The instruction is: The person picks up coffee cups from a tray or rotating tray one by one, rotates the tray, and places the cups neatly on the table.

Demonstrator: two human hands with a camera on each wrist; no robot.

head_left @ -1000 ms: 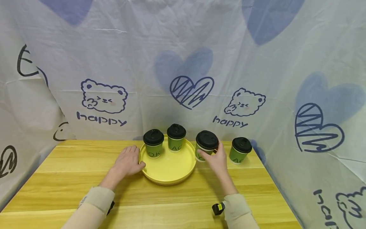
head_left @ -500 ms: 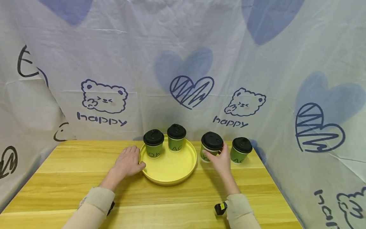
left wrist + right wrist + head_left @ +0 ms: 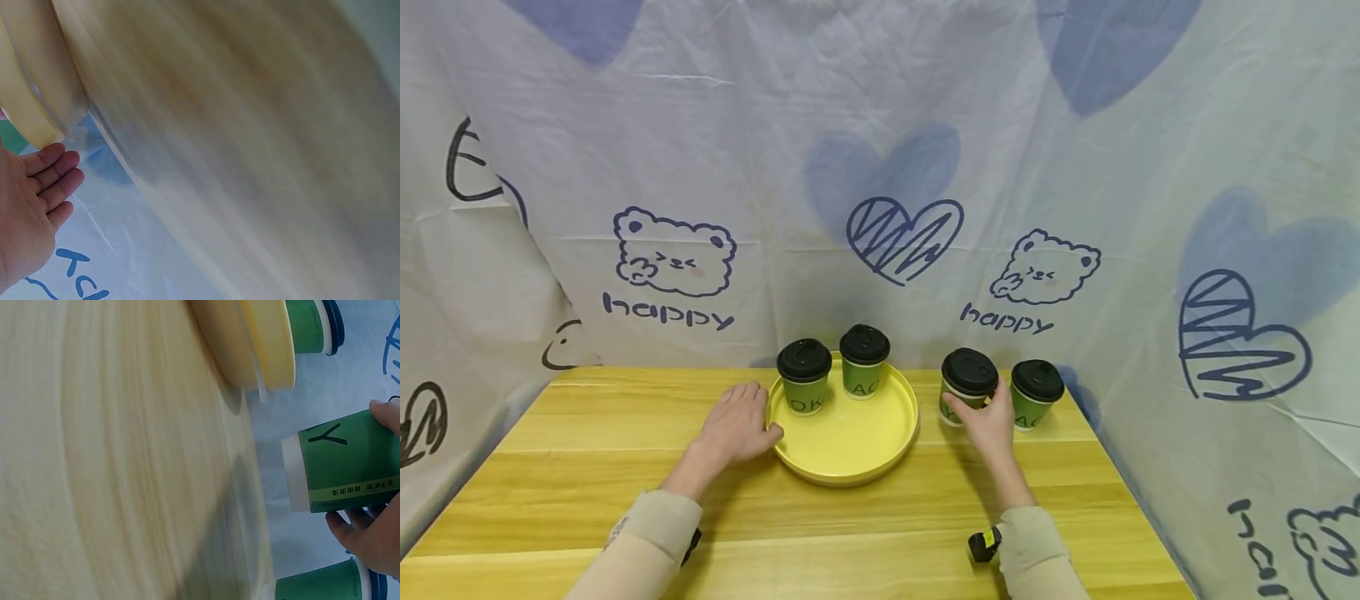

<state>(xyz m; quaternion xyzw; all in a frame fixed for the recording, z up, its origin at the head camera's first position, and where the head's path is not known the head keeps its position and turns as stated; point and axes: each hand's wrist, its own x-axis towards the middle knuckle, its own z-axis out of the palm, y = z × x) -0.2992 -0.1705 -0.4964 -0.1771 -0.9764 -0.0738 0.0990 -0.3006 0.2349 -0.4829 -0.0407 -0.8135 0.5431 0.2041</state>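
In the head view, my right hand (image 3: 991, 423) grips a green paper coffee cup (image 3: 350, 464) with a black lid, thumb on one side and fingers on the other. In the right wrist view the cup's white base hangs above the tabletop, and a "Y" shows on its side. My left hand (image 3: 737, 423) rests against the left rim of a round yellow tray (image 3: 842, 454); its fingers look fairly straight in the left wrist view. Two similar lidded cups stand upright on the tray, the "OK" cup (image 3: 806, 393) and an "AC" cup (image 3: 861, 377).
Another lidded green cup (image 3: 1032, 408) stands on the wooden table (image 3: 820, 542), just right of the held cup and partly behind my right hand. A white cloth (image 3: 775, 167) printed with hearts and bears hangs behind and beside the table.
My right hand has carried the held cup rightward, away from the tray's right rim and closer to the standing cup. The left hand and tray stay in place.
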